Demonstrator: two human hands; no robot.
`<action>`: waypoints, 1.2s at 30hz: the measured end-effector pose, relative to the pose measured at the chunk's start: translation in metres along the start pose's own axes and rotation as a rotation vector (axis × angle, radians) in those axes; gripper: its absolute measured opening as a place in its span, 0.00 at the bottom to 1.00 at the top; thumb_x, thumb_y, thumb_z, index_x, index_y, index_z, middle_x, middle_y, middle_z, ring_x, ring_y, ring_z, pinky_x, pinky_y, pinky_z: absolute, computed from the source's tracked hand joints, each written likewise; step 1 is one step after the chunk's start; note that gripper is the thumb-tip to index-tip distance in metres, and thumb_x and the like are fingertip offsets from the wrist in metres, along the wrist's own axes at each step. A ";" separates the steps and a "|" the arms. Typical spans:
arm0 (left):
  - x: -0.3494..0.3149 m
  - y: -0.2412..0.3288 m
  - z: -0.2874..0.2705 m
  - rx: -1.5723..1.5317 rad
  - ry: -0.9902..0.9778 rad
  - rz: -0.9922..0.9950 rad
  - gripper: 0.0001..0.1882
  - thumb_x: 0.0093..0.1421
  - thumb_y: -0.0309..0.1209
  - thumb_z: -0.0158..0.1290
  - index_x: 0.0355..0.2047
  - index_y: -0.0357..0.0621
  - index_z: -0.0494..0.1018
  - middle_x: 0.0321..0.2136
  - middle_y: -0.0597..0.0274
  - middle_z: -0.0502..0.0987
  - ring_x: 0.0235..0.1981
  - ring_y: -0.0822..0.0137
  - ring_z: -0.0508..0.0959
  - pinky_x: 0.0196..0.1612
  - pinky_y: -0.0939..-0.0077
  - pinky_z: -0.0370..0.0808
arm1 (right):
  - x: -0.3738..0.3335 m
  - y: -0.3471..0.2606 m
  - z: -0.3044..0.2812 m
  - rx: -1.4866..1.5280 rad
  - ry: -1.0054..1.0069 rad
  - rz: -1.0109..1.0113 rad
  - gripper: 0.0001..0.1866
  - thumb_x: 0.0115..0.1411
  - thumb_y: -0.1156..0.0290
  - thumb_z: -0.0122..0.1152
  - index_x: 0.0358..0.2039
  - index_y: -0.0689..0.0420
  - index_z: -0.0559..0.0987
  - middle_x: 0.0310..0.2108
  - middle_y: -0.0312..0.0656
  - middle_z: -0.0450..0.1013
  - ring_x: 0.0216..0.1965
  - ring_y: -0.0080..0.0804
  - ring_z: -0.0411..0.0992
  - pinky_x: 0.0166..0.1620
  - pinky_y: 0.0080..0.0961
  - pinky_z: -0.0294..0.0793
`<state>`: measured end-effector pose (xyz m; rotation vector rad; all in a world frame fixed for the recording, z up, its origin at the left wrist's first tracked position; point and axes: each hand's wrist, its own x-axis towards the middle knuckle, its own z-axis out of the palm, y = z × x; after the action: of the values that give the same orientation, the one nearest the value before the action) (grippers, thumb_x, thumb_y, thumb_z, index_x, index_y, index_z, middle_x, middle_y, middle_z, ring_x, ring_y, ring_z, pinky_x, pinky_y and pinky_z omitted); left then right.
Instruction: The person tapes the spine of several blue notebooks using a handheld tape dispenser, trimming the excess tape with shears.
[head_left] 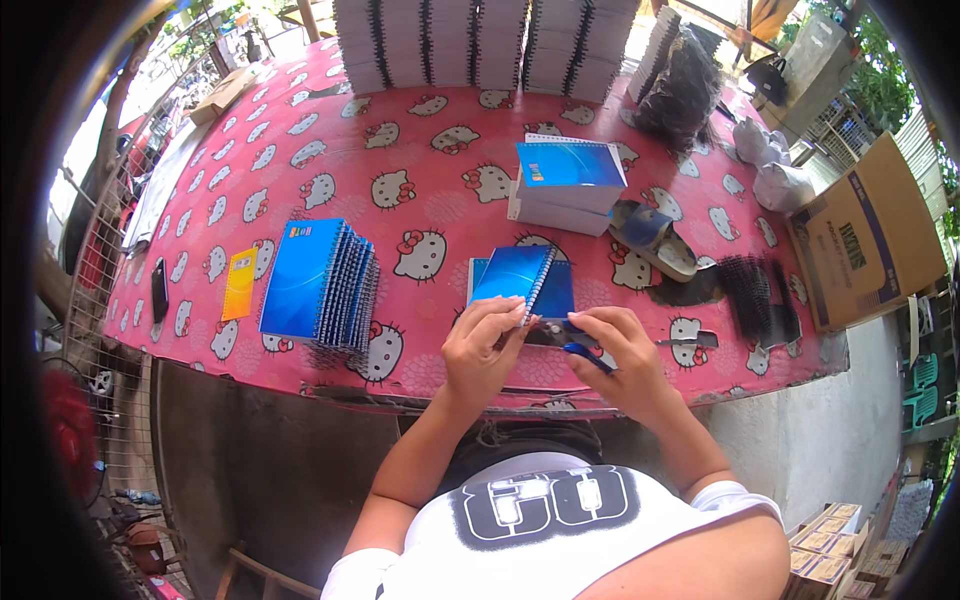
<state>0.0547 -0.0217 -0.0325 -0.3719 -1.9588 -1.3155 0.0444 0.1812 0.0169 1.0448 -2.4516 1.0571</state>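
A blue-covered spiral notebook [512,272] is tilted in front of me, and my left hand [482,345] closes around the near end of its coil. In my right hand [628,358] is a pair of pliers [588,357] with blue handles. The pliers' jaws are close to the lower end of the coil, by my left fingertips; whether they touch the wire I cannot tell. Beneath the notebook, another blue cover [560,292] lies on the table.
Left stands a stack of bound blue notebooks [305,280], beside a yellow booklet [240,283] and a phone [160,290]. Ahead is an unbound blue-topped stack [570,165], near a sandal [652,240]. Black coils [750,300], a knife [695,340] and a carton [855,240] lie right. Tall notebook piles [430,45] line the back.
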 end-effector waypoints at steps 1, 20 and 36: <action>0.001 0.001 0.000 0.010 0.004 -0.002 0.12 0.46 0.13 0.63 0.32 0.34 0.77 0.34 0.51 0.80 0.37 0.60 0.81 0.40 0.71 0.80 | 0.006 -0.003 0.002 -0.016 -0.006 -0.023 0.23 0.51 0.70 0.68 0.48 0.61 0.77 0.41 0.47 0.73 0.44 0.46 0.71 0.45 0.37 0.73; 0.032 -0.028 -0.186 0.179 0.803 -0.293 0.06 0.61 0.22 0.56 0.32 0.36 0.68 0.37 0.47 0.79 0.38 0.69 0.79 0.40 0.82 0.75 | -0.038 0.068 -0.003 -0.336 -0.074 0.276 0.22 0.49 0.68 0.69 0.45 0.60 0.79 0.53 0.52 0.68 0.55 0.53 0.65 0.57 0.44 0.64; 0.029 -0.050 -0.199 0.271 0.687 -0.319 0.09 0.63 0.20 0.47 0.45 0.33 0.68 0.45 0.49 0.77 0.42 0.73 0.76 0.43 0.81 0.73 | 0.103 0.013 0.093 -0.234 -0.648 -0.149 0.17 0.49 0.73 0.67 0.42 0.54 0.81 0.41 0.44 0.74 0.43 0.44 0.73 0.43 0.38 0.75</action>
<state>0.0873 -0.2243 -0.0050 0.4886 -1.5950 -1.1352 -0.0343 0.0679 -0.0041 1.6508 -2.8138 0.3993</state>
